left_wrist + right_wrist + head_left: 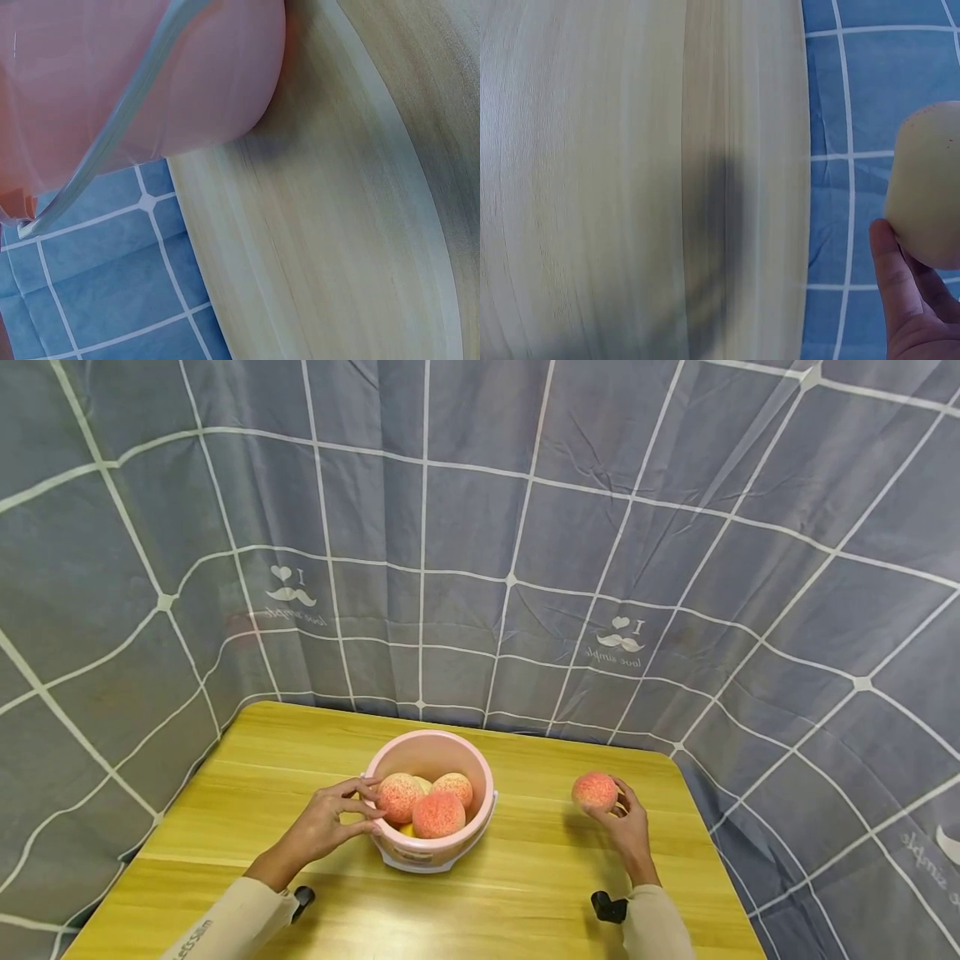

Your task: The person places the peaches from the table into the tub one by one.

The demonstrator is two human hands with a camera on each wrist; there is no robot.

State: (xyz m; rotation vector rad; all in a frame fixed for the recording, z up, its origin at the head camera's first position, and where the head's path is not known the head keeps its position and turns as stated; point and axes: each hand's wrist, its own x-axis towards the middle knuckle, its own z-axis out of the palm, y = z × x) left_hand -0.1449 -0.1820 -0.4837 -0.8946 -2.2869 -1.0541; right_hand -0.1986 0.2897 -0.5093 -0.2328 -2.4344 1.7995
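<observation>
A pink bucket (427,745) with a pale handle stands on the table and contains several peaches (438,815), red-speckled over yellow. My left hand (327,817) holds the bucket's left side, fingers at the rim and thumb lower down. The left wrist view shows the bucket's pink wall (202,82) and handle (124,112), but not the fingers. To the right of the bucket, my right hand (627,825) grips another peach (595,792) above the table. Its pale yellow side (934,187) shows in the right wrist view, with fingertips (885,240) against it.
The yellow wood-grain table (525,893) has rounded far corners. A grey curtain (465,527) with white grid lines hangs behind it and on both sides. Black wrist straps (608,907) show at the cuffs.
</observation>
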